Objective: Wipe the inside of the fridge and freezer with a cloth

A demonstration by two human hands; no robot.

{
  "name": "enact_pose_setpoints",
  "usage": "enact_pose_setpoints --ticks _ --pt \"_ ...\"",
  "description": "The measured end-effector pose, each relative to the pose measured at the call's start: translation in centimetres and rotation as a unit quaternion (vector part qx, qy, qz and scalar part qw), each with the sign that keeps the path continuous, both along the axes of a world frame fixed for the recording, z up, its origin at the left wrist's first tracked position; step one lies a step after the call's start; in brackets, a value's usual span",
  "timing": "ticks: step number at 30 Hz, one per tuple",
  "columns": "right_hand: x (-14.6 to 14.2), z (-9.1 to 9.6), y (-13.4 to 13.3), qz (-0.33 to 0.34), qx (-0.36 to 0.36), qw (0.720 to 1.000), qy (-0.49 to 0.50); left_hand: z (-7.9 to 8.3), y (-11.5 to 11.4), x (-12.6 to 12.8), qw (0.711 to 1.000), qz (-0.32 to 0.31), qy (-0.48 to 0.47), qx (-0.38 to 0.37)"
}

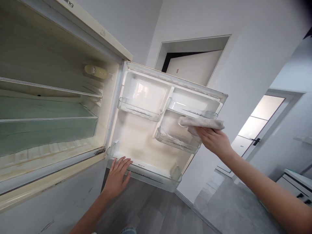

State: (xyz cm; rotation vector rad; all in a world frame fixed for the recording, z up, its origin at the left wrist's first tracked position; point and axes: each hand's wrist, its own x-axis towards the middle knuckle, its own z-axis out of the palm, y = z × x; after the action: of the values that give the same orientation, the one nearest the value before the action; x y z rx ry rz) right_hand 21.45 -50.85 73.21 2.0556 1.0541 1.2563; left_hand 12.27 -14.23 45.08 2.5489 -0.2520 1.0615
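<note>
An old cream fridge stands open, its door (pixel 136 136) swung out to the right. My left hand (pixel 117 174) rests with fingers spread flat on the front rim of the bottom door shelf (pixel 156 178). My right hand (pixel 213 139) grips a folded pale cloth (pixel 203 123) and presses it against the door's right edge, just above a small clear door bin (pixel 174 139). Two more clear door bins (pixel 138 110) sit in the upper row, with nothing in them.
Inside the fridge are glass shelves (pixel 48 118) and a lamp cover (pixel 96 71). A doorway (pixel 192 65) shows behind the door, a glazed door with a black handle (pixel 255 141) to the right, and a white cabinet (pixel 297 187) at the far right. The floor is grey.
</note>
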Motion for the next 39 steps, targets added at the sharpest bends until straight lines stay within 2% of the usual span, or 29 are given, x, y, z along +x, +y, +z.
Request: enact_pose_setpoints --ticks 2,4,8,10,14,17,20,22,25,28,31,34,37,39 --pt "-1.2 -0.6 -1.2 -0.019 0.007 1.0 -0.013 -0.1 0.0 0.1 1.0 0.0 -0.004 0.002" --pt "-2.5 -1.4 -1.2 -0.041 0.025 0.998 -0.028 -0.3 -0.1 0.3 1.0 0.003 -0.007 -0.002" --pt "-3.9 -2.1 1.2 -0.039 0.043 0.998 -0.009 -0.4 -0.2 0.5 1.0 0.008 -0.005 -0.018" --pt "-3.2 -1.9 2.9 -0.031 0.055 0.998 0.028 -0.4 -0.3 0.4 1.0 0.009 -0.006 -0.021" --pt "-0.1 -1.0 6.7 -0.037 0.133 0.981 0.136 -0.4 -0.2 0.2 1.0 0.008 -0.021 -0.017" --pt "1.5 -0.6 10.0 0.015 0.172 0.948 0.266 -0.3 -0.2 0.1 1.0 0.011 -0.023 -0.018" --pt "1.2 -0.5 12.6 0.073 0.225 0.894 0.38 -0.2 -0.3 0.1 1.0 0.01 -0.012 -0.019" --pt "0.2 -0.3 13.2 0.051 0.254 0.846 0.467 -0.2 -0.3 0.2 1.0 0.01 -0.004 -0.021" --pt "-1.2 0.4 12.4 -0.02 0.238 0.787 0.569 -0.3 -0.2 0.3 1.0 0.012 -0.001 -0.025" --pt "-1.8 1.7 11.1 -0.052 0.217 0.763 0.607 -0.4 -0.1 0.4 1.0 0.011 0.001 -0.024" --pt "-1.7 2.9 10.9 -0.064 0.265 0.749 0.604 -0.4 0.0 0.4 1.0 0.008 0.0 -0.02" --pt "-2.1 2.7 11.5 -0.037 0.291 0.746 0.598 -0.4 0.0 0.3 1.0 0.008 -0.001 -0.017" --pt "-3.0 2.0 11.4 -0.021 0.243 0.723 0.646 -0.4 0.1 0.3 1.0 0.008 0.007 -0.014" --pt "-3.5 2.2 10.7 -0.025 0.229 0.71 0.665 -0.4 0.2 0.3 1.0 0.004 0.011 -0.01"
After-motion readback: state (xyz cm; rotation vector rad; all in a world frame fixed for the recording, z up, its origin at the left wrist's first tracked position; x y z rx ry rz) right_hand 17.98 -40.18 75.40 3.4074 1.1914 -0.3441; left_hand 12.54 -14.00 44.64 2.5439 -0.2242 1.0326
